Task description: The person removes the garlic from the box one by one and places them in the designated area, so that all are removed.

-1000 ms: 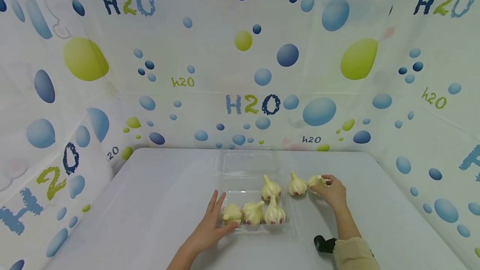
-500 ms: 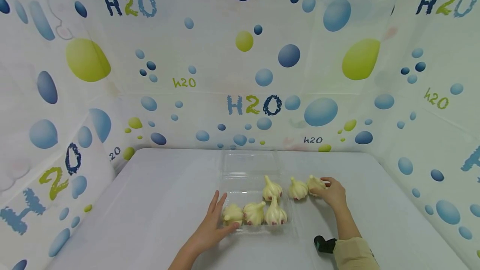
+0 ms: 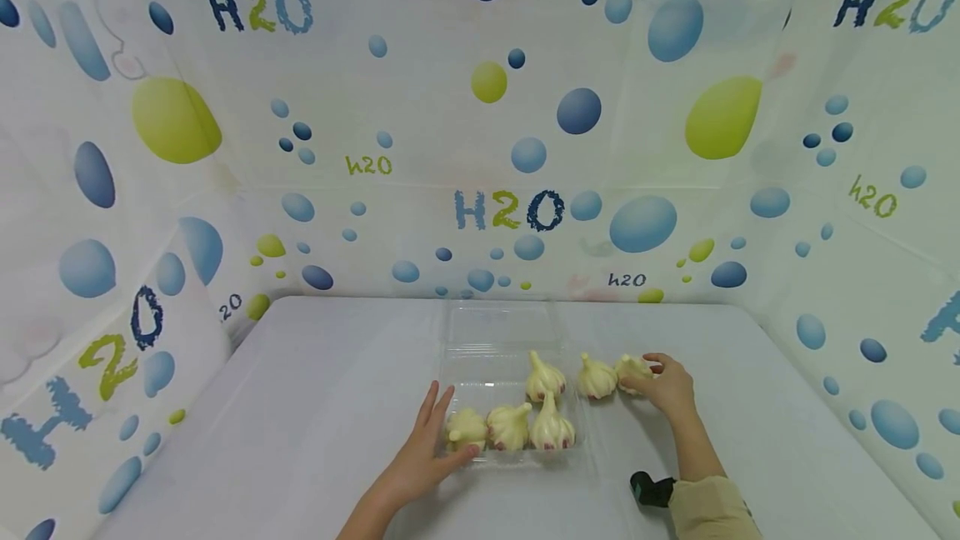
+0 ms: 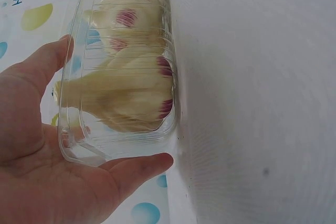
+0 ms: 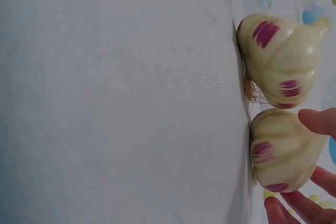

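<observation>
The hands are well apart, the left hand [image 3: 426, 452] touching the left end of a clear container [image 3: 477, 392] with spread fingers, four garlic bulbs [image 3: 552, 430] inside, the right hand [image 3: 670, 386] pinching the outer bulb [image 3: 632, 370] beside another bulb [image 3: 597, 378] on the table [image 3: 322, 390]
</observation>
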Demonstrator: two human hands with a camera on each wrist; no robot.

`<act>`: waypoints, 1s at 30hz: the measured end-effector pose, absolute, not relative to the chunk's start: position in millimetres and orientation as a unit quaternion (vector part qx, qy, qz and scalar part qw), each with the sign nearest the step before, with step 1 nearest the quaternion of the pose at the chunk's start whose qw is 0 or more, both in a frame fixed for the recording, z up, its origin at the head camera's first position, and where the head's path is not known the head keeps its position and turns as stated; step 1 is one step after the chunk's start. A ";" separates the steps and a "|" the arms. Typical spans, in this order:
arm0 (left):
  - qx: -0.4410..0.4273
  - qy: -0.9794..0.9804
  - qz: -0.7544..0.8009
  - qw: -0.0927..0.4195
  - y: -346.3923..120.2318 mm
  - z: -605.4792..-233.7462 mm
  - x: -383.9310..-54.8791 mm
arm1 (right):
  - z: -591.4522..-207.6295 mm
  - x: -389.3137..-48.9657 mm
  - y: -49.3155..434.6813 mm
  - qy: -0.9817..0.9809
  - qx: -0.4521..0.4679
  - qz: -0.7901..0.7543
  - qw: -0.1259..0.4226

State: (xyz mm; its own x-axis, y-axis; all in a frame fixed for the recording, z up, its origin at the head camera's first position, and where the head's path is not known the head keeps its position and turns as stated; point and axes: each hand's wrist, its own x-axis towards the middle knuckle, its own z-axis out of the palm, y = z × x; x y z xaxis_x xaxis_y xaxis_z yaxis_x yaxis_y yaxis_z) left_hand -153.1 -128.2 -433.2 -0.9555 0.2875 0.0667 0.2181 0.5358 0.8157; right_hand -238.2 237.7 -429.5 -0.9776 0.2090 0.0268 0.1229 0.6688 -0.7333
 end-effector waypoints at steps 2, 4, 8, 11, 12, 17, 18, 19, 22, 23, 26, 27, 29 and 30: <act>0.144 0.875 0.460 0.039 -128.2 -432.9 -153.2 | -429.4 -237.8 237.8 -0.910 -0.094 0.401 0.053; 0.145 0.875 0.460 0.039 -128.2 -433.0 -153.4 | -429.4 -237.1 238.0 -0.909 -0.097 0.403 0.051; 0.145 0.875 0.460 0.039 -128.5 -433.4 -153.8 | -429.8 -234.9 239.0 -0.906 -0.103 0.408 0.054; 0.145 0.874 0.463 0.040 -128.7 -433.5 -154.0 | -429.7 -233.3 240.8 -0.905 -0.100 0.410 0.059; 0.145 0.874 0.463 0.040 -128.7 -433.3 -153.9 | -429.7 -232.7 241.6 -0.905 -0.098 0.410 0.061; 0.142 0.874 0.463 0.042 -128.8 -433.5 -153.7 | -426.4 -228.2 243.9 -0.903 -0.097 0.413 0.068; 0.142 0.874 0.462 0.042 -128.8 -433.6 -153.7 | -425.0 -227.3 243.8 -0.902 -0.098 0.415 0.069; 0.142 0.874 0.462 0.042 -128.9 -433.7 -153.6 | -423.7 -226.2 243.7 -0.900 -0.099 0.418 0.068; 0.144 0.874 0.462 0.040 -128.9 -434.1 -153.4 | -419.0 -223.4 242.4 -0.896 -0.102 0.426 0.067; 0.144 0.874 0.463 0.040 -128.9 -434.0 -153.3 | -417.6 -222.7 241.9 -0.895 -0.101 0.429 0.067; 0.144 0.874 0.463 0.039 -128.8 -433.9 -152.9 | -415.1 -220.2 240.9 -0.892 -0.101 0.434 0.071; 0.145 0.874 0.463 0.039 -128.8 -433.8 -152.8 | -414.9 -219.5 240.7 -0.892 -0.099 0.436 0.074; 0.145 0.873 0.464 0.039 -128.6 -433.5 -152.6 | -414.4 -218.2 240.5 -0.891 -0.097 0.437 0.080; 0.144 0.873 0.464 0.040 -128.5 -433.5 -152.6 | -414.4 -217.8 240.4 -0.890 -0.096 0.437 0.082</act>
State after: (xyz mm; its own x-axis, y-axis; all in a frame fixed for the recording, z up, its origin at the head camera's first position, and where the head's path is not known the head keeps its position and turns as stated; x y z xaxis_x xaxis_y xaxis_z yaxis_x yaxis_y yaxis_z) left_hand -152.6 -128.5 -433.5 -0.9552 0.2888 0.0645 0.2150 0.5274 0.8220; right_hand -217.8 240.4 -414.4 -0.9681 0.2430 0.0616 0.0998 0.5991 -0.7945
